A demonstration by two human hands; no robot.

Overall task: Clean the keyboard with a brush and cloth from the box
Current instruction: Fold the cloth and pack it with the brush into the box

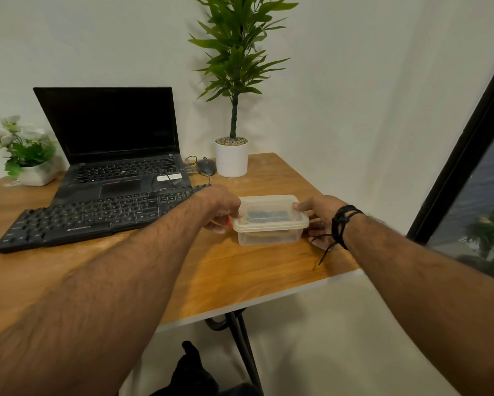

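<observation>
Both hands were on the clear plastic box (269, 221), which sat on the wooden table (240, 275) at about 3 o'clock from the black keyboard (83, 215), just beside its R end. The lid was on. L hand (221, 207) curled round the box's L end, fingers over the rim, with something red-orange under them; couldn't tell what. R hand (320, 217) held the R end, thumb on top of the lid corner, other fingers down the side wall. Black cord wristband (343, 224) on the R wrist, loose end dangling.

A hand at each end looked like a grip for steadying the base while prying the lid, so I'd judge this was the opening step, w/ no cleaning started. A dark bluish shape showed through the lid, maybe the cloth or brush, too blurred to say.

Keyboard lay tilted across the table in front of an open laptop (117, 144), screen dark, at 12 o'clock from it. Mouse (205, 166) and white potted plant (231, 158) stood at roughly 12 o'clock from the box, well apart from it. Small flower pot (25, 155) at the far L edge. The box sat near the table's R edge, prob. for easy reach.
</observation>
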